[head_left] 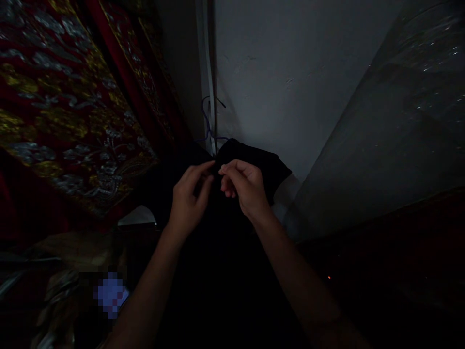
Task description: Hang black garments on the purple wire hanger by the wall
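Observation:
A black garment (254, 162) hangs in front of me in dim light, from a blue hanger (208, 121) hooked near a vertical white strip (205, 72). My left hand (189, 198) and my right hand (243, 186) meet at the garment's top edge. Both hands have their fingertips pinched together on the dark cloth near the collar. What exactly lies between the fingers is too dark to make out.
A red cloth with gold and silver embroidery (61, 106) hangs at the left. A sheer grey sequinned fabric (399, 126) hangs at the right. A pale wall (290, 63) stands behind. Cluttered items lie at the lower left (65, 271).

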{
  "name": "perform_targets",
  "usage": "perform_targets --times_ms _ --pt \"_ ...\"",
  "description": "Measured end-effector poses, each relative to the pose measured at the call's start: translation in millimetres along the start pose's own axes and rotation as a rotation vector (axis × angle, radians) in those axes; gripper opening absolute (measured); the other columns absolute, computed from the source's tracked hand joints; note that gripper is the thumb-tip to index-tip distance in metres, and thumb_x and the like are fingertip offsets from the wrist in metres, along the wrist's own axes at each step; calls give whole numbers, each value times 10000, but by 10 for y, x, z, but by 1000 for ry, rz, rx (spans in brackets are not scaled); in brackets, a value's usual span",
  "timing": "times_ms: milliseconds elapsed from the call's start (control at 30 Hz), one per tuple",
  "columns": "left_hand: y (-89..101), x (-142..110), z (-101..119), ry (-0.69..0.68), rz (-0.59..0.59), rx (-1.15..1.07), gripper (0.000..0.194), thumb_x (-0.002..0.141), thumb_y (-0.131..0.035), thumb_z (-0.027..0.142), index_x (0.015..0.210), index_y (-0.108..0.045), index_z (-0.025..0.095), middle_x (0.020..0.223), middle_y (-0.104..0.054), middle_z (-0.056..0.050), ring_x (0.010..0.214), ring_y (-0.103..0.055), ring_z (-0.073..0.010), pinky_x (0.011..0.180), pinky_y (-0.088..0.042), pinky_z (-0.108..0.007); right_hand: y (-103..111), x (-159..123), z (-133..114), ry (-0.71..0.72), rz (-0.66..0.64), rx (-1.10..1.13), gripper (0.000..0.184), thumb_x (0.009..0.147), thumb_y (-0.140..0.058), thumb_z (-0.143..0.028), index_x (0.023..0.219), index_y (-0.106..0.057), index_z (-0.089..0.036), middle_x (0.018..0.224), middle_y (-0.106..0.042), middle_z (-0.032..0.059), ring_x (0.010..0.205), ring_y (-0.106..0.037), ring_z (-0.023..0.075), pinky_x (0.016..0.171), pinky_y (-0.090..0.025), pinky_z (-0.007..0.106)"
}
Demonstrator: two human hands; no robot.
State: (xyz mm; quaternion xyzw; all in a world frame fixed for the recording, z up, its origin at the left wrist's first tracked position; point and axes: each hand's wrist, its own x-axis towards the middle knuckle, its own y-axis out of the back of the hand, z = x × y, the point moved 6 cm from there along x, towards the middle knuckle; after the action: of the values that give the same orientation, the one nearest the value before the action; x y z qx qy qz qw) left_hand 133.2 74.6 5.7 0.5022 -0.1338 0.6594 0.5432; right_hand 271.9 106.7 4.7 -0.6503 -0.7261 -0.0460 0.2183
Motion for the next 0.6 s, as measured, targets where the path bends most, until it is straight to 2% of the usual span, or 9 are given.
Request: perform_targets --times_ms 100,233,367,433,600 --pt "-22 318 -2 -2 -60 80 287 973 -566 207 1255 -614 211 1014 -677 -41 860 -649 -150 786 -519 -275 2 57 -54 90 -2 -62 213 798 -660 -370 697 -602 -191 480 -544 -60 384 -459 60 377 -333 176" --pt "-203 415 -258 51 -188 182 454 932 -581 148 1381 -533 185 873 -690 -21 745 -647 -158 714 -492 -273 66 186 98 94 8 -103 194 821 -635 -343 706 -593 -192 480 -532 -63 396 -463 66 396 -347 183" --pt "-262 445 -440 33 -209 233 188 931 -575 171 1084 -684 191 827 -713 -34 731 -658 -177 691 -474 -282 183 329 472 -16 18 -181 278 855 -621 -437 741 -602 -184 480 -546 -54 398 -474 75 402 -346 191" --pt "-249 454 -426 -12 -194 210 126 941 -559 186 960 -684 194 864 -726 -42 767 -667 -179 708 -473 -283 194 371 567 12 -5 -265 340 879 -612 -501 758 -594 -185 503 -568 -44 417 -497 80 418 -358 194" --pt "-194 430 -322 -56 -138 134 125 969 -555 245 914 -653 192 828 -694 -27 759 -644 -163 698 -456 -275 105 386 442 202 -43 -277 383 956 -518 -537 775 -567 -203 527 -545 -54 448 -517 88 456 -383 202"
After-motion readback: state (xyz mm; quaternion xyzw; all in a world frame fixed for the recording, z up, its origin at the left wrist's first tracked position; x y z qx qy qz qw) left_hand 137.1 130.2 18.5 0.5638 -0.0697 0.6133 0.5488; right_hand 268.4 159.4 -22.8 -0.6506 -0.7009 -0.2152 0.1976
